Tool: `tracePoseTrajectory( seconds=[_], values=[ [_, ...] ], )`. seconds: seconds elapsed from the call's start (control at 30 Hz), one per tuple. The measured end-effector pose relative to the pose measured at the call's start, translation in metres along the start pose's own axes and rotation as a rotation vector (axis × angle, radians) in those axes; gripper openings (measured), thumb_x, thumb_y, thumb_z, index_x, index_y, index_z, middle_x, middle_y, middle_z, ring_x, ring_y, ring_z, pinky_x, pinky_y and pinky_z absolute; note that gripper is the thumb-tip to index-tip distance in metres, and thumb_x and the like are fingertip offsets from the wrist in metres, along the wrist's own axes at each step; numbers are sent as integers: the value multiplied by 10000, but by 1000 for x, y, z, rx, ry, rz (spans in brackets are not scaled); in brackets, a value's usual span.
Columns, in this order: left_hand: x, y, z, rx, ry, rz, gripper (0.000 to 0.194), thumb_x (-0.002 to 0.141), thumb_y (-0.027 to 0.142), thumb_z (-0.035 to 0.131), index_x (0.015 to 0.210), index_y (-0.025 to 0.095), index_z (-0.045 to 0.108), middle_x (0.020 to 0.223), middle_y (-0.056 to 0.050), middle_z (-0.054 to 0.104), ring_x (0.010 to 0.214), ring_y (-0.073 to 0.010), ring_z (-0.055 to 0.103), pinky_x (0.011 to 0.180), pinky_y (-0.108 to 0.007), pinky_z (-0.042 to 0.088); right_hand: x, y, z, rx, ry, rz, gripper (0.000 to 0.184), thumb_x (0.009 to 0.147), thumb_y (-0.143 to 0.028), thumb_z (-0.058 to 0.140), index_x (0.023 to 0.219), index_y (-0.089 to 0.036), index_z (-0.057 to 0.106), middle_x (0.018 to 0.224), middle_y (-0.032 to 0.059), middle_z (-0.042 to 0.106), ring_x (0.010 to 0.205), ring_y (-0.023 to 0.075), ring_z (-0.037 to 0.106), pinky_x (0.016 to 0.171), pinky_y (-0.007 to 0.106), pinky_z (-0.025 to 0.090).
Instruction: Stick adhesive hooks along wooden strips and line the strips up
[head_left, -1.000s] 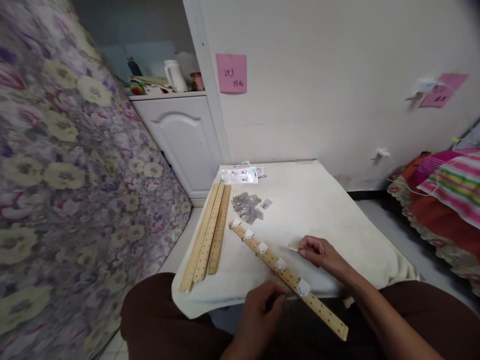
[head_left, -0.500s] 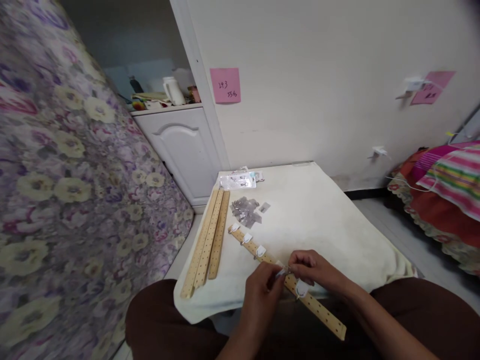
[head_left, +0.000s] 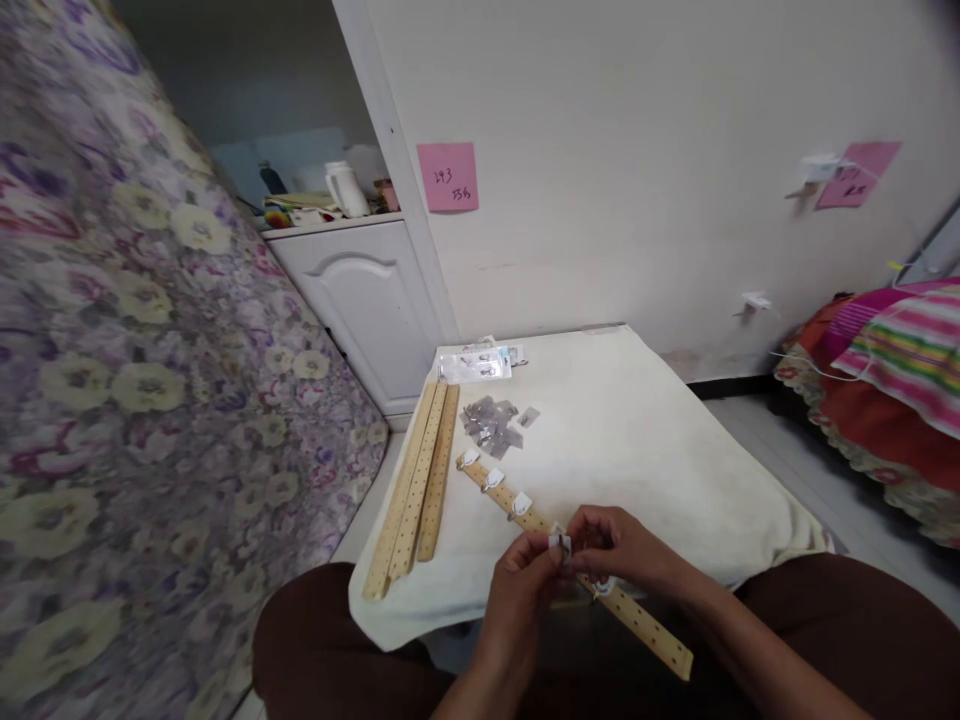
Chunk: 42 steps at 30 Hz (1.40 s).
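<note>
A perforated wooden strip (head_left: 637, 620) lies slantwise across the near edge of a cream-covered table (head_left: 637, 440), with small white tags (head_left: 493, 480) fixed along it. My left hand (head_left: 525, 585) and my right hand (head_left: 619, 550) meet just above the strip's middle. Both pinch a small grey-white piece (head_left: 559, 543) between their fingertips. A heap of small grey packets (head_left: 491, 420) lies farther back on the cloth.
Three more wooden strips (head_left: 416, 480) lie side by side at the table's left. A clear packet (head_left: 476, 362) sits at the far left corner. A flowered mattress (head_left: 150, 350) leans on the left, a white cabinet (head_left: 360, 300) stands behind, striped bedding (head_left: 892, 370) lies at right.
My right hand came back from the cloth to the strip and my left hand rose to meet it. Both now hold a small piece slightly above the strip.
</note>
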<state>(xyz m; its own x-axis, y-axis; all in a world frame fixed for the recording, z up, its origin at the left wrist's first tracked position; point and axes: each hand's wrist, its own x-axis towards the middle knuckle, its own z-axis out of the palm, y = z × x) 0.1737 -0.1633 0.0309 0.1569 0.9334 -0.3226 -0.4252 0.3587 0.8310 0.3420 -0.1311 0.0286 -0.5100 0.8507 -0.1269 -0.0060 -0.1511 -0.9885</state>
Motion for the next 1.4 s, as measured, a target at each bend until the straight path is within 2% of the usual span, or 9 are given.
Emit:
tracePoseTrajectory(
  seconds=[0.13, 0.23, 0.43, 0.63, 0.87, 1.0, 1.2, 1.4],
  values=[
    [-2, -3, 5, -64, 13, 25, 236, 621, 289, 780, 726, 144, 627, 619, 22, 594, 557, -79, 509, 552, -191, 372, 1, 6, 7, 39, 6, -10, 270, 687, -355, 736, 821, -176, 585, 594, -58, 595, 481, 88, 530, 473, 206, 416],
    [-2, -2, 6, -42, 14, 43, 232, 647, 298, 763, 775, 158, 629, 646, 30, 591, 540, -74, 495, 529, -191, 357, 3, 10, 9, 65, 5, 9, 257, 696, -351, 729, 792, -167, 578, 611, -34, 631, 503, 103, 564, 493, 221, 444],
    [3, -1, -3, 206, -9, 76, 268, 734, 370, 686, 871, 141, 663, 681, 8, 587, 577, -73, 455, 547, -192, 332, 2, 7, 6, 83, -7, 51, 214, 672, -283, 730, 715, -170, 553, 572, -41, 635, 498, 117, 589, 499, 233, 459],
    [10, -2, -4, 377, -8, 97, 267, 705, 397, 688, 699, 151, 583, 515, 65, 451, 480, -62, 336, 485, -202, 256, 0, 8, 11, 48, -19, 50, 148, 672, -198, 697, 701, -164, 556, 572, -41, 641, 519, 113, 601, 512, 223, 464],
    [9, 8, -3, 494, -3, 187, 252, 732, 388, 651, 670, 160, 564, 526, 63, 451, 524, -84, 367, 514, -214, 269, 0, 0, 12, 148, 19, 31, 234, 714, -343, 704, 741, -147, 579, 546, -21, 655, 465, 105, 584, 472, 210, 448],
    [4, 12, -2, 620, -19, 235, 242, 788, 376, 580, 668, 176, 517, 552, 59, 448, 543, -96, 386, 523, -219, 286, 0, -1, 11, 162, 20, 23, 272, 693, -364, 730, 730, -141, 580, 553, -7, 666, 476, 115, 602, 477, 215, 456],
    [0, 16, 3, 868, 48, 412, 106, 794, 252, 555, 722, 193, 504, 670, 41, 480, 637, -121, 445, 591, -230, 344, 2, 8, 12, 169, -13, -19, 251, 723, -357, 710, 737, -140, 582, 576, -7, 659, 504, 121, 612, 510, 235, 476],
    [-3, 15, 5, 878, 51, 583, 31, 818, 221, 542, 793, 204, 536, 790, 9, 521, 766, -154, 493, 703, -259, 395, 5, 13, 11, 192, 24, -35, 246, 737, -352, 701, 730, -146, 565, 605, -1, 666, 553, 141, 639, 539, 252, 488]
  ],
)
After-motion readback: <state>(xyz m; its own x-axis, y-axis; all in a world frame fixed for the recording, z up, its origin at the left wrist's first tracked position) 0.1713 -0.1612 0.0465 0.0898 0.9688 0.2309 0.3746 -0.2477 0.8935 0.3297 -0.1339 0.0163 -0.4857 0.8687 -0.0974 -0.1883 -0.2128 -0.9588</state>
